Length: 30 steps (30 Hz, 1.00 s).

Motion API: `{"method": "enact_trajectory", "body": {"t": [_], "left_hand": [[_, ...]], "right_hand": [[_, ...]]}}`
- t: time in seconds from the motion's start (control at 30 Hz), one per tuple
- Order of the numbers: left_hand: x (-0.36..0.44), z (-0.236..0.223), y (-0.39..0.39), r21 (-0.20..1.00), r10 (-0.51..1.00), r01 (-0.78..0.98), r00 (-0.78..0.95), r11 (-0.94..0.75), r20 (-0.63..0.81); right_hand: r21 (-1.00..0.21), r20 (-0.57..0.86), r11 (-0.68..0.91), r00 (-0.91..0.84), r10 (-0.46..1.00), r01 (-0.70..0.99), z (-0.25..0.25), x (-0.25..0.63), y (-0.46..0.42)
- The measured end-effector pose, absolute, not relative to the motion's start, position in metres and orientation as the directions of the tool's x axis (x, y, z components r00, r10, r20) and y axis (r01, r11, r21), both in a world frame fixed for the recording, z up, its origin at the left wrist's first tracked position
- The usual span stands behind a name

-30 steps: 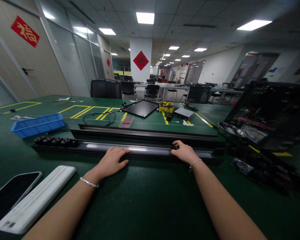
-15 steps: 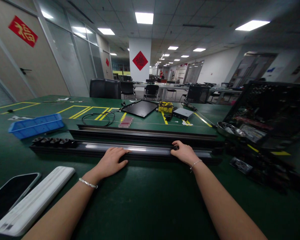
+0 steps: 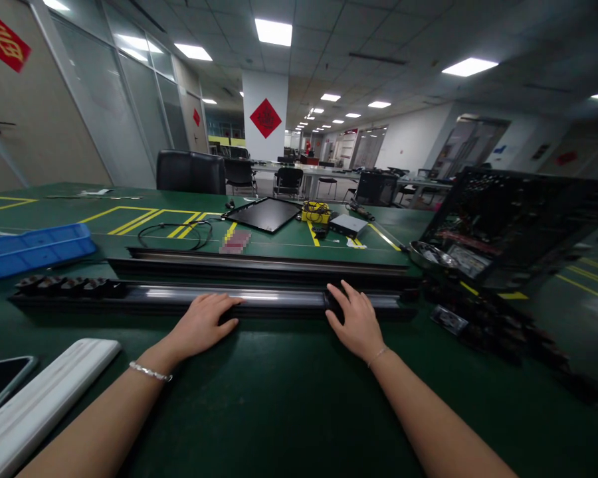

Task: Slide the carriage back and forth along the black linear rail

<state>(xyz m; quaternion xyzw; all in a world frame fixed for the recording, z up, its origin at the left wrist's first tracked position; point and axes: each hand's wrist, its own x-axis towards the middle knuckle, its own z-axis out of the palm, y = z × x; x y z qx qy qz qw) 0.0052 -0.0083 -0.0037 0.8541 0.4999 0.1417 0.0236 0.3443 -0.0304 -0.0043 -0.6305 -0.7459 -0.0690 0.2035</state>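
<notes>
A long black channel-shaped rail (image 3: 274,297) with a shiny inner face lies across the green table in front of me. Several small black parts (image 3: 64,284) sit in a row at its left end. My left hand (image 3: 202,322) lies on the rail's near edge, left of its middle, fingers stretched out and thumb apart. Further right, my right hand (image 3: 356,318) is open over the rail, its fingers spread around a small black piece (image 3: 333,305) set in the channel. The hand partly hides this piece, so I cannot tell whether the fingers touch it.
Behind lies a second black rail (image 3: 259,262). A blue bin (image 3: 40,249) stands at left, with a white bar-shaped object (image 3: 50,398) and a phone (image 3: 2,378) nearer. Rightward are a metal bowl (image 3: 431,255), a large dark panel (image 3: 518,226) and jumbled dark parts (image 3: 493,332).
My right hand has opened its fingers from a pinch on the small black piece. My left hand stays on the rail. The view has turned slightly right.
</notes>
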Motion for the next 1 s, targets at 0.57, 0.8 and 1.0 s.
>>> {"method": "enact_trajectory", "body": {"t": [0.57, 0.8, 1.0], "left_hand": [[0.006, -0.003, -0.009, 0.175, 0.864, 0.853, 0.454, -0.492, 0.220], [0.006, -0.002, -0.009, 0.177, 0.865, 0.852, 0.455, -0.492, 0.214], [0.006, -0.004, -0.008, 0.173, 0.854, 0.846, 0.462, -0.505, 0.238]], "right_hand": [[-0.012, 0.274, 0.071, -0.065, 0.960, 0.997, -0.002, 0.328, -0.042], [-0.017, 0.254, 0.041, -0.035, 0.966, 0.999, -0.003, 0.327, -0.042], [-0.014, 0.249, 0.026, -0.021, 0.968, 1.000, -0.006, 0.329, -0.042]]}}
